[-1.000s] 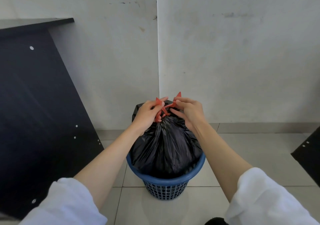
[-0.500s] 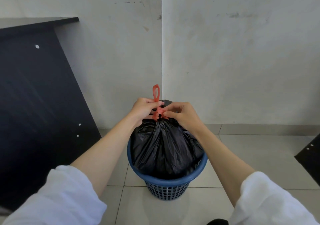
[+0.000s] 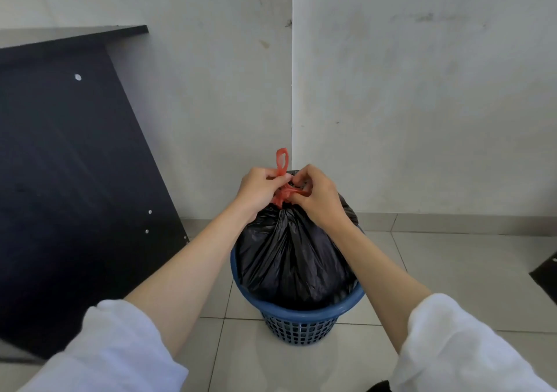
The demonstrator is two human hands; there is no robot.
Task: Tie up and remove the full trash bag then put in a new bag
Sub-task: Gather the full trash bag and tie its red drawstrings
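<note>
Red ties (image 3: 279, 199) are pinched by both our hands: the left hand (image 3: 259, 192) curls its fingers (image 3: 278, 178) round the upright loop (image 3: 282, 160), the right hand (image 3: 320, 201) nips the strand (image 3: 298, 192) lying sideways. They meet directly above the gathered neck of the black bag (image 3: 294, 259), upright in the blue bin (image 3: 301, 311) at the far edge of the floor (image 3: 452, 274). Tightening, we judge, means pulling outward, left and right.
</note>
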